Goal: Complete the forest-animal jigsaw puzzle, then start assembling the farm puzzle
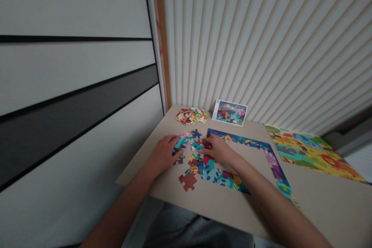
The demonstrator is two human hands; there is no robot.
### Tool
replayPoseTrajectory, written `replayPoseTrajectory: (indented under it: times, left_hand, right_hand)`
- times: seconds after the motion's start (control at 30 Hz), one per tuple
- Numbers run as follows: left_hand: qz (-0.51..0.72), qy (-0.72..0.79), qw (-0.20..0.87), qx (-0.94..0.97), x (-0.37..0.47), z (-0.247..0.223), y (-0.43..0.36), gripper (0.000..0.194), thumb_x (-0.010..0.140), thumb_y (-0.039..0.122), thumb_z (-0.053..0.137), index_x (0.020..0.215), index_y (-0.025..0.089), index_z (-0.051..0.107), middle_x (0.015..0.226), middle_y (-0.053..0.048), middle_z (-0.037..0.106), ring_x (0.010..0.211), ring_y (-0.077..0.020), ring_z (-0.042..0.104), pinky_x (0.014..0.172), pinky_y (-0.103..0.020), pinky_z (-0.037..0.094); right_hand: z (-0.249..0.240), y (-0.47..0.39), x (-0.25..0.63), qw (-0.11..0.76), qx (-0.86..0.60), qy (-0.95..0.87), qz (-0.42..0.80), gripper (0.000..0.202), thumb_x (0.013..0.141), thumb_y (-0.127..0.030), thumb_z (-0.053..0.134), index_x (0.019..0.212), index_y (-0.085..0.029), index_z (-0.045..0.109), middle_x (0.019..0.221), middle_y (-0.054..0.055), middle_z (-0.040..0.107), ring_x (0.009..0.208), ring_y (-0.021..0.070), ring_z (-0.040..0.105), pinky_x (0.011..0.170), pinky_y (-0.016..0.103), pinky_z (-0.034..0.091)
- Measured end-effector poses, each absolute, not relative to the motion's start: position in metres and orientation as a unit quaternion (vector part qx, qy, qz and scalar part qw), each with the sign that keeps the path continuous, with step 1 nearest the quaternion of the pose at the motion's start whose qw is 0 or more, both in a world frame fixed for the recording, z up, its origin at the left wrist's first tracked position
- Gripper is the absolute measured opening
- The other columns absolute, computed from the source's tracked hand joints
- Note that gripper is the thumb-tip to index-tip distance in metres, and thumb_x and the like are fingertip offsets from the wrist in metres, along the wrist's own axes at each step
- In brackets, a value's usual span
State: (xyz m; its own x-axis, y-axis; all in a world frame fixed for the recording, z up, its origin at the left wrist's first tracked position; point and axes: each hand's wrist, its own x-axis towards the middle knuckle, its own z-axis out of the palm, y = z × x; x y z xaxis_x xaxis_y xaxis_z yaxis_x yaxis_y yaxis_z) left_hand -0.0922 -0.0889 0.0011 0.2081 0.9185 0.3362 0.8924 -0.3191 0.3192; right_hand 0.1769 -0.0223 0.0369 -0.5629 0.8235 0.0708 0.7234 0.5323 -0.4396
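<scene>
Loose blue, teal and brown puzzle pieces (193, 159) lie in a heap between my hands. My left hand (165, 154) rests at the heap's left side, fingers spread over some pieces. Near the left edge of a partly joined puzzle border (247, 140), my right hand (218, 149) has its fingers bent around a dark red piece (207, 145). The border's lower strip (217, 176) shows blue and green plants and passes under my right forearm. One brown piece (188, 181) lies nearer the front edge of the table.
A picture card (230, 112) leans on the pleated blind at the back. Left of it is a pile of red and yellow pieces (192, 115). A joined yellow animal puzzle (310, 151) lies at the right. A white panelled surface (116, 135) stands close on the left.
</scene>
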Motion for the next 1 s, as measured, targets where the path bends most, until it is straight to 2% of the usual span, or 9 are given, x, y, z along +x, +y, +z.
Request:
replayPoseTrajectory:
  times: [0.07,0.17,0.27,0.37,0.53,0.73,1.0]
  left_hand:
    - [0.249,0.583,0.058,0.772,-0.095,-0.002,-0.086,0.052,0.089,0.040,0.064,0.137,0.020,0.056,0.129,-0.013,0.060,0.119,-0.0301,0.055,0.106,-0.046,0.043]
    - [0.292,0.581,0.090,0.754,-0.097,-0.003,-0.084,0.054,0.086,0.038,0.069,0.136,0.019,0.057,0.125,-0.012,0.061,0.118,-0.0288,0.057,0.105,-0.043,0.045]
    - [0.347,0.573,0.111,0.734,-0.098,0.000,-0.083,0.052,0.085,0.033,0.070,0.134,0.021,0.057,0.127,-0.010,0.059,0.119,-0.0265,0.058,0.107,-0.041,0.045]
    - [0.403,0.578,0.109,0.702,-0.101,0.004,-0.083,0.047,0.087,0.033,0.067,0.131,0.022,0.058,0.128,-0.009,0.059,0.115,-0.0244,0.060,0.103,-0.040,0.049]
    - [0.463,0.622,0.046,0.630,-0.115,0.005,-0.081,0.044,0.089,0.035,0.064,0.131,0.023,0.056,0.129,-0.010,0.060,0.113,-0.0260,0.062,0.100,-0.042,0.051]
    - [0.435,0.646,0.009,0.628,-0.123,-0.004,-0.079,0.041,0.092,0.034,0.060,0.130,0.022,0.055,0.131,-0.011,0.061,0.121,-0.0287,0.059,0.105,-0.045,0.047]
    - [0.348,0.676,-0.002,0.649,-0.126,-0.016,-0.075,0.039,0.091,0.036,0.060,0.125,0.018,0.061,0.126,-0.013,0.066,0.119,-0.0307,0.060,0.104,-0.046,0.046]
  right_hand:
    - [0.030,-0.021,0.173,0.136,-0.450,-0.864,0.183,0.038,0.081,-0.049,0.075,0.104,-0.019,0.074,0.097,0.010,0.064,0.088,0.0231,0.060,0.076,0.029,0.042]
    - [0.023,-0.022,0.171,0.179,-0.459,-0.846,0.204,0.037,0.076,-0.039,0.080,0.106,-0.020,0.071,0.099,0.008,0.064,0.089,0.0215,0.059,0.078,0.029,0.043]
    - [0.018,-0.020,0.173,0.241,-0.464,-0.805,0.282,0.027,0.078,-0.033,0.076,0.099,-0.020,0.067,0.088,0.002,0.066,0.079,0.0179,0.059,0.071,0.028,0.043]
    - [0.016,-0.016,0.177,0.309,-0.455,-0.736,0.395,0.023,0.081,-0.038,0.071,0.093,-0.019,0.064,0.076,-0.001,0.066,0.069,0.0162,0.060,0.064,0.027,0.044]
    - [0.020,-0.013,0.180,0.365,-0.447,-0.657,0.485,0.040,0.077,-0.053,0.074,0.091,-0.019,0.062,0.064,-0.001,0.065,0.058,0.0165,0.062,0.057,0.027,0.046]
    - [0.019,-0.015,0.173,0.390,-0.428,-0.598,0.554,0.052,0.070,-0.065,0.077,0.089,-0.021,0.056,0.063,-0.001,0.068,0.055,0.0153,0.062,0.056,0.027,0.048]
    - [0.020,-0.016,0.172,0.375,-0.430,-0.618,0.541,0.048,0.075,-0.067,0.071,0.089,-0.023,0.056,0.071,0.001,0.072,0.064,0.0193,0.067,0.060,0.030,0.051]
